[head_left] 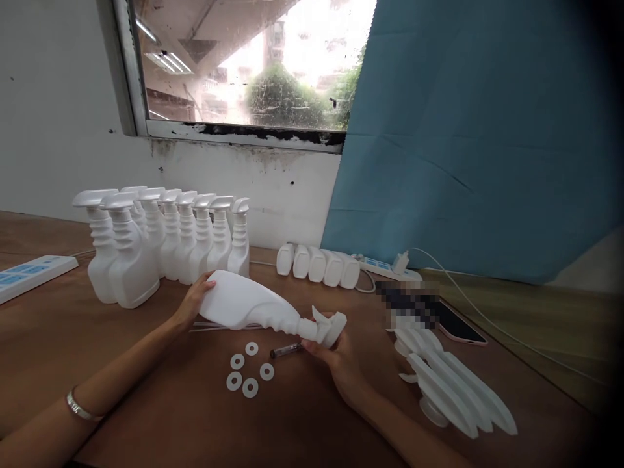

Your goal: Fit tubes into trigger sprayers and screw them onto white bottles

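Spray btls [130,266] stand upright back L; trigger heads [451,393] + phone [463,325] sit R. Flat ring washers [250,395] & a small clear tube [286,351] lie btwn my arms on brown tabletop [195,416]. The bottle [248,302], smooth white plastic w/ wavy grip, is tilted mid-view. My L hand [195,300] holds its base; my R hand [337,361] is clamped on its spray head [333,330], forearms angled inward.

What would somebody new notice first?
Probably the white spray bottle, held on a slant between the left hand and right hand. Behind it, to the left, stands a cluster of similar bottles, and five white rings lie in front. A big blue cloth hangs at the right.
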Available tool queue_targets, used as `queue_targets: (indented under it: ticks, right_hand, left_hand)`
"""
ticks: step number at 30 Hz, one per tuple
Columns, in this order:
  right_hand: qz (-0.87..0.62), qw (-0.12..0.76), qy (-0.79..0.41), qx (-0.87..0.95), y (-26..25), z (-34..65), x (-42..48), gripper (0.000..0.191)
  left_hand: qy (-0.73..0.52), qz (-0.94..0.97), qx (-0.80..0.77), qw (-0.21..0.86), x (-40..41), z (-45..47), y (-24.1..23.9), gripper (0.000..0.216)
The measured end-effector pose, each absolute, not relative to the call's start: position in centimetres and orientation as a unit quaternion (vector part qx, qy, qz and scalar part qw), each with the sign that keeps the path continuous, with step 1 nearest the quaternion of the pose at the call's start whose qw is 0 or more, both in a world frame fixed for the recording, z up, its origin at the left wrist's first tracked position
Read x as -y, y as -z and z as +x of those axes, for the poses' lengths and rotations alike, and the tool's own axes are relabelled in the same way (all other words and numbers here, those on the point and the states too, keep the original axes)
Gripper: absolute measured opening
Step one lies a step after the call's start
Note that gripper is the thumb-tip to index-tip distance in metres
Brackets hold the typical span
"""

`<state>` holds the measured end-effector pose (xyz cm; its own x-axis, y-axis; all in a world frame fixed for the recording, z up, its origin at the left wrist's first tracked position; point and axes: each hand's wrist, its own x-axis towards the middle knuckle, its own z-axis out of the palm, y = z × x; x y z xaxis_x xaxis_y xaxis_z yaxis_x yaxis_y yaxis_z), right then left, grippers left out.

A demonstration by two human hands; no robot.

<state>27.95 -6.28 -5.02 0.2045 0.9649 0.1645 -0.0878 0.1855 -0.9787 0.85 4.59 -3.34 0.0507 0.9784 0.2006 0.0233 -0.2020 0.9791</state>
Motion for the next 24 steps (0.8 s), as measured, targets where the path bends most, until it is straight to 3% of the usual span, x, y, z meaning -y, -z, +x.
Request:
queue_targets:
  ticks: [3, 6, 11, 16, 21, 24]
  right_hand:
    - [-0.502, 0.574, -0.420, 0.492, 4.46, 27.85, 6.31, 0.028]
    - [-0.526, 0.547, -0.424, 0.493, 4.20, 27.59, 6.27, 0.037]
    - [-0.523, 0.582, -0.414, 0.465, 4.31, 27.31, 6.29, 0.037]
    - [-0.487, 0.622, -0.400, 0.464, 4.10, 27.25, 6.60, 0.057]
    - [-0.513, 0.584, -0.405, 0.481, 3.89, 27.22, 6.66, 0.033]
    - [-0.524, 0.555, -0.424, 0.487, 4.08, 27.23, 6.49, 0.035]
  left_hand:
    - [-0.547, 0.562, -0.437, 0.440, -4.52, 0.79, 3.10, 0.048]
    - [-0.552, 0.567, -0.437, 0.427, -4.36, 0.79, 2.79, 0.050]
    - [-0.546, 0.569, -0.443, 0.427, -4.66, 0.73, 3.07, 0.046]
    - [-0.530, 0.580, -0.451, 0.423, -4.81, 0.64, 3.36, 0.045]
    - [-0.544, 0.579, -0.440, 0.419, -4.41, 0.66, 3.08, 0.044]
    - [-0.551, 0.585, -0.431, 0.411, -4.29, 0.71, 2.92, 0.045]
